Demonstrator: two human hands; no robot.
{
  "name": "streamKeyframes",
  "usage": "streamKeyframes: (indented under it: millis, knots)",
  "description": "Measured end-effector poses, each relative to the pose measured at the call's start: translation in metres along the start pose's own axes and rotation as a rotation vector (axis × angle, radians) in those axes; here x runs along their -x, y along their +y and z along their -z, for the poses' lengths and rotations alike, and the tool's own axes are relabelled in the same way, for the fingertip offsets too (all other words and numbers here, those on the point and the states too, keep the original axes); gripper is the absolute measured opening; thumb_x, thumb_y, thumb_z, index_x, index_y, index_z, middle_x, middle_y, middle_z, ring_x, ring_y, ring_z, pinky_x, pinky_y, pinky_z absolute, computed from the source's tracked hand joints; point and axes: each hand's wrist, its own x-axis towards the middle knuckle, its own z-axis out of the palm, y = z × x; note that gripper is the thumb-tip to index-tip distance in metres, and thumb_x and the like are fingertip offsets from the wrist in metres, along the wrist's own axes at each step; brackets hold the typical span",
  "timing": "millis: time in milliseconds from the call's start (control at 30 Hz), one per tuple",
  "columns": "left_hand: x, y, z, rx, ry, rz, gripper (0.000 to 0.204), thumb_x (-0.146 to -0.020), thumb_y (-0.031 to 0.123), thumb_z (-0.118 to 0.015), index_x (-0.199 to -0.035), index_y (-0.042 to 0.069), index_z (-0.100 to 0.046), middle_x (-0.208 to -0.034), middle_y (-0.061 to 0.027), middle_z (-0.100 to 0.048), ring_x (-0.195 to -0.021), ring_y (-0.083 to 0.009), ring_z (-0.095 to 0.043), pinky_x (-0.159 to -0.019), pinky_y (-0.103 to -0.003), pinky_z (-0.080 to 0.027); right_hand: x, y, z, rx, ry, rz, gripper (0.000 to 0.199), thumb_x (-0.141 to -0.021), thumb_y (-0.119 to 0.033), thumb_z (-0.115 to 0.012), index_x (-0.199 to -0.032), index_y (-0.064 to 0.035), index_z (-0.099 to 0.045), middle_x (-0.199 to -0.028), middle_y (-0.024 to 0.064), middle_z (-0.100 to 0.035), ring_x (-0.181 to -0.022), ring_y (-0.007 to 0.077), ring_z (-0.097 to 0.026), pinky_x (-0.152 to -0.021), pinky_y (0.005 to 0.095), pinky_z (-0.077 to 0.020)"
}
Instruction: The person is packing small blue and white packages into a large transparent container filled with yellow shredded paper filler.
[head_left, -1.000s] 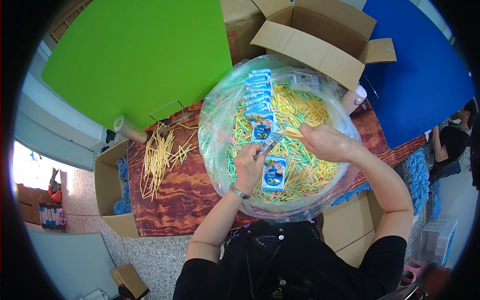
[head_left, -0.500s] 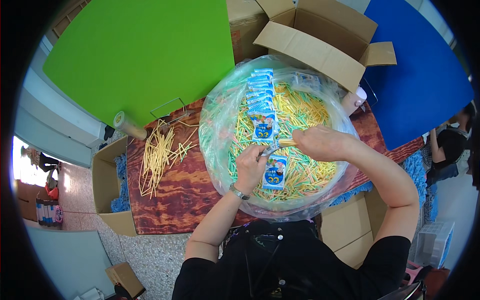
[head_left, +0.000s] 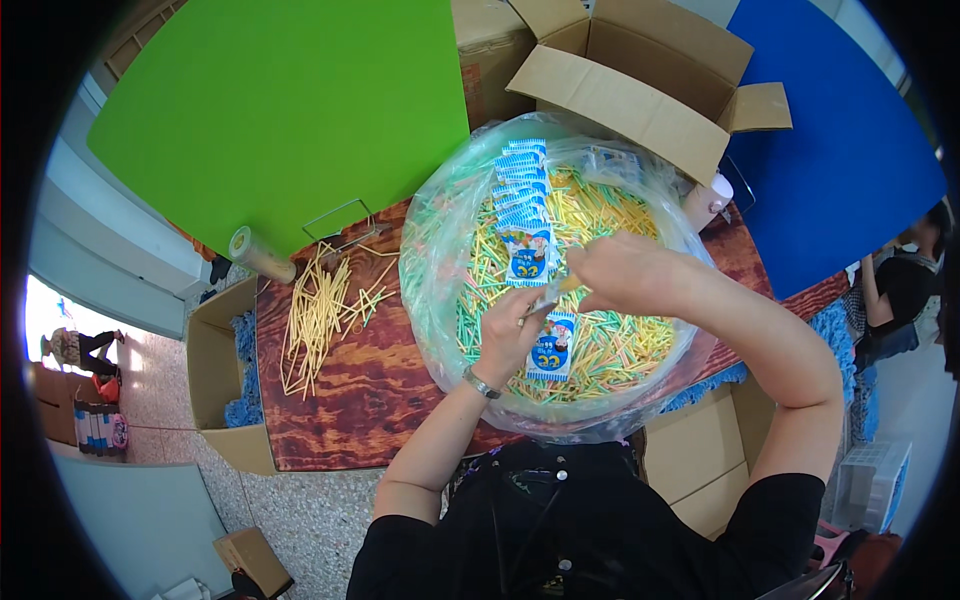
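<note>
My left hand (head_left: 508, 325), with a metal-banded watch (head_left: 482, 383) on the wrist, is closed on the near end of a small packet (head_left: 545, 297). At the packet's far end, my right hand (head_left: 630, 272) is closed on a few yellow sticks (head_left: 570, 283) whose tips meet the packet's mouth; how far in they are I cannot tell. Both hands are above a big round tub lined with clear plastic (head_left: 430, 250), full of thin yellow, green and pink sticks (head_left: 620, 350). On the sticks lie one blue-and-white packet (head_left: 551, 350) and an overlapping row of similar packets (head_left: 526, 245).
A pile of yellow sticks (head_left: 318, 320) lies on the wood-patterned table (head_left: 350, 425), beside a clear cylindrical container (head_left: 262, 255). An open carton (head_left: 620, 95) stands behind the tub. Green (head_left: 300, 110) and blue (head_left: 830, 150) boards flank it. People are visible at far left and right.
My right hand has moved slightly left and turned toward the packet, bringing the sticks closer to its mouth. My left hand has shifted slightly right and still grips the packet.
</note>
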Motion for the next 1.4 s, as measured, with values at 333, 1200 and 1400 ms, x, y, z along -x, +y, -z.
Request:
streamKeyframes:
  millis: [333, 1200, 1400]
  knots:
    - [0.004, -0.031, -0.004, 0.656, -0.065, 0.372, 0.035, -0.087, 0.002, -0.065, -0.121, -0.002, -0.058, -0.105, -0.01, -0.067, -0.093, -0.0134, -0.065, -0.065, -0.025, -0.055, -0.027, 0.023, -0.075, -0.47, 0.509, 0.034, 0.054, -0.085, -0.015, -0.068, -0.134, -0.0141, -0.047, -0.104, 0.0157, -0.066, -0.075, 0.033, -0.068, -0.065, 0.0385, -0.0534]
    - [-0.004, -0.04, -0.003, -0.295, -0.156, -0.184, 0.026, -0.082, 0.007, -0.066, -0.106, 0.001, -0.064, -0.104, -0.0146, -0.063, -0.101, -0.0315, -0.059, -0.09, -0.041, -0.047, -0.02, 0.037, -0.188, -0.111, 0.49, -0.142, 0.014, -0.078, -0.02, -0.069, -0.085, -0.0111, -0.06, -0.084, 0.0049, -0.059, -0.083, 0.0268, -0.061, -0.067, 0.0388, -0.0506]
    - [0.012, -0.015, -0.003, -0.266, -0.179, -0.109, 0.029, -0.078, 0.015, -0.072, -0.102, 0.001, -0.066, -0.093, -0.0114, -0.06, -0.089, -0.03, -0.055, -0.082, -0.038, -0.045, -0.007, 0.031, -0.173, 0.048, 0.643, -0.037, 0.014, -0.076, -0.014, -0.063, -0.09, -0.0127, -0.059, -0.088, 0.0034, -0.055, -0.087, 0.0238, -0.057, -0.069, 0.0375, -0.05]
